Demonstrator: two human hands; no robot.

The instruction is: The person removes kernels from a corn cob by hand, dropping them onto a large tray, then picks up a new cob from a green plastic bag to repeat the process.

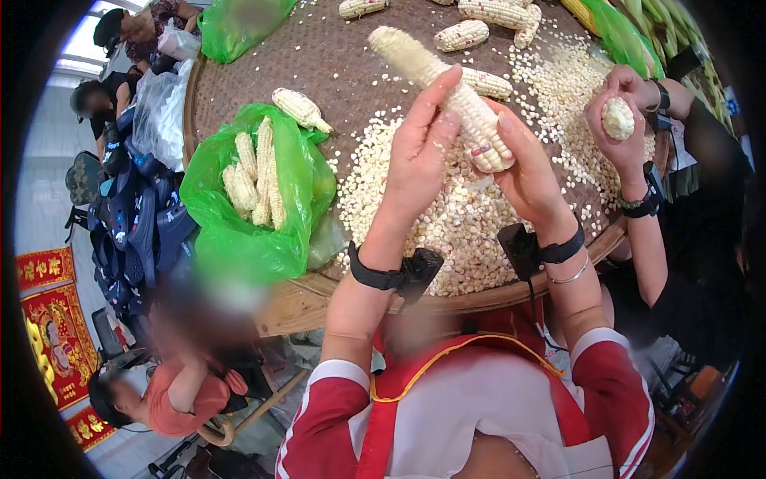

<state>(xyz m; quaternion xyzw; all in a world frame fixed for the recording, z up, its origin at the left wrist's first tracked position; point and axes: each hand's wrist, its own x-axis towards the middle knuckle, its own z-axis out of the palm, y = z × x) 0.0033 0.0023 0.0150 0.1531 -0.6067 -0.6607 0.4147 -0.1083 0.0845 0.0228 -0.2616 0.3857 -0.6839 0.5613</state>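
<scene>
A long corn cob (475, 120) is held up over the tray, its far part stripped bare and its near end still bearing pale kernels with a few dark red ones. My left hand (423, 140) is closed around its left side. From the right, my right hand (528, 164) grips the near end, thumb on the kernels. Below both hands lies a heap of loose kernels (455, 239). Another whole cob (487, 82) lies just behind the held one.
The round woven tray (239, 84) carries a green plastic bag (299, 227) of stripped cobs, a single cob (299, 108), and several cobs at the back. At right, a co-worker's hands (626, 108) hold another cob (617, 120). More people are at left.
</scene>
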